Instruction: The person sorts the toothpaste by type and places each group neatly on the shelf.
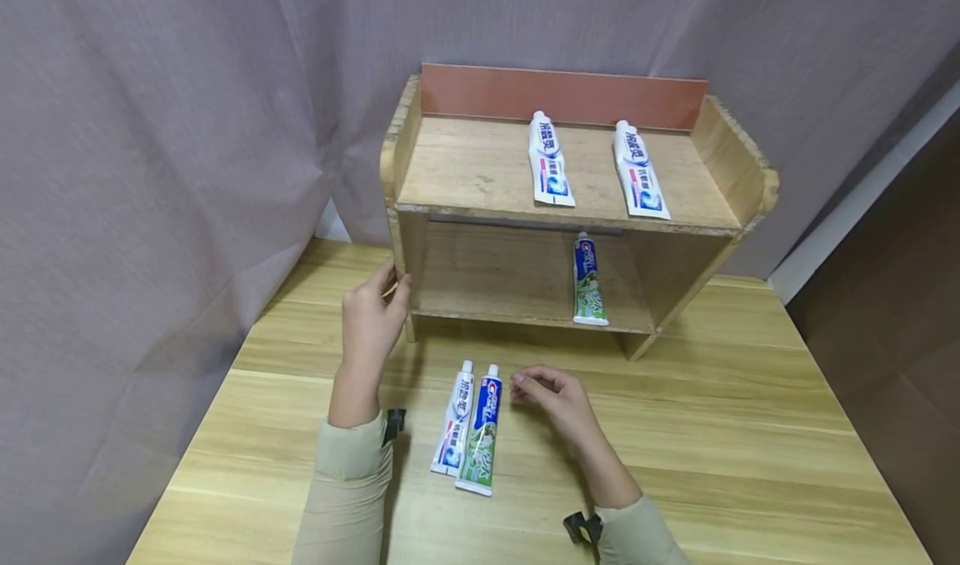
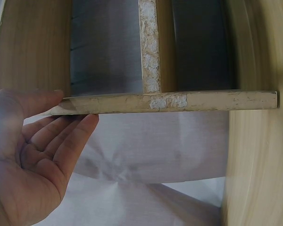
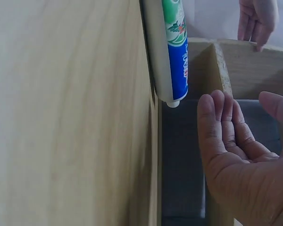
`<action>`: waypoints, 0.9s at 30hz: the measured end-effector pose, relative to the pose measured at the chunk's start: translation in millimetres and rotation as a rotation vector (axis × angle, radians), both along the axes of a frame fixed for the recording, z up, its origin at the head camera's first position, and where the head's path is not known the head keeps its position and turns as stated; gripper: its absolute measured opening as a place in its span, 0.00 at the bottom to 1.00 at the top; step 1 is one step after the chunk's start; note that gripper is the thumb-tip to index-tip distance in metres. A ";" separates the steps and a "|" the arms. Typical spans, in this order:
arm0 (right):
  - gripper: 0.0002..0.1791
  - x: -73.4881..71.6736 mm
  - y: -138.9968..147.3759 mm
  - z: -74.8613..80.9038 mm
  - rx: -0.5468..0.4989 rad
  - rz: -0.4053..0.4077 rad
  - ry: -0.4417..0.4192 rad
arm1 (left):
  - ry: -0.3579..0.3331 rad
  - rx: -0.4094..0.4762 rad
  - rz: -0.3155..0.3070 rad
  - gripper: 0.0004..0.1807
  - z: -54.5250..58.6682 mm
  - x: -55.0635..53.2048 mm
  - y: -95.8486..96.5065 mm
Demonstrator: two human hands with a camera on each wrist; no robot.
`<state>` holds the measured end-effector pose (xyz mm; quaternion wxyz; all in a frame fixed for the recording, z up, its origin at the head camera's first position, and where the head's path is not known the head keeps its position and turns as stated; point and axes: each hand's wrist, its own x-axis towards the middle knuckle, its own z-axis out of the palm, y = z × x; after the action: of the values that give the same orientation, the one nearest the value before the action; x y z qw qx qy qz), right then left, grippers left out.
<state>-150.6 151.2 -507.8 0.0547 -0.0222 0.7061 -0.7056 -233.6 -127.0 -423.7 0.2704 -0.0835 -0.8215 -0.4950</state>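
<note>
My left hand point(image 1: 372, 319) grips the left side panel of a small wooden shelf point(image 1: 480, 165). In the left wrist view, the thumb lies on one face of the panel and the fingers on the other. Two toothpaste tubes lie side by side on the table before the shelf: a white one point(image 1: 453, 427) and a blue-and-green one point(image 1: 481, 440). Just right of them hovers my right hand point(image 1: 558, 400), fingers loosely bent, holding nothing. The right wrist view shows the blue-and-green tube point(image 3: 179, 66) apart from the fingers.
Two white toothpaste tubes, one left point(image 1: 550, 161) and one right point(image 1: 640, 172), lie on the top board. Another blue-and-green tube point(image 1: 588, 282) lies on the lower board, toward its right side. Grey curtain point(image 1: 187, 132) hangs behind the wooden table point(image 1: 720, 432).
</note>
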 end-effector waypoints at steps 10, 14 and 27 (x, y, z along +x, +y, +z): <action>0.21 1.6 -1.8 -5.7 -0.015 -0.001 -0.074 | 0.011 0.012 -0.007 0.18 0.3 -0.3 0.4; 0.22 3.4 -4.5 -7.2 -0.030 0.010 -0.120 | 0.005 0.017 -0.010 0.18 0.7 0.0 0.6; 0.19 5.6 -8.5 -16.2 -0.014 0.040 -0.168 | -0.005 0.008 -0.003 0.18 0.5 0.6 0.1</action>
<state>-145.0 142.7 -524.0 0.1278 0.0225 0.6936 -0.7085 -232.9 -126.9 -423.2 0.2678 -0.0826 -0.8201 -0.4989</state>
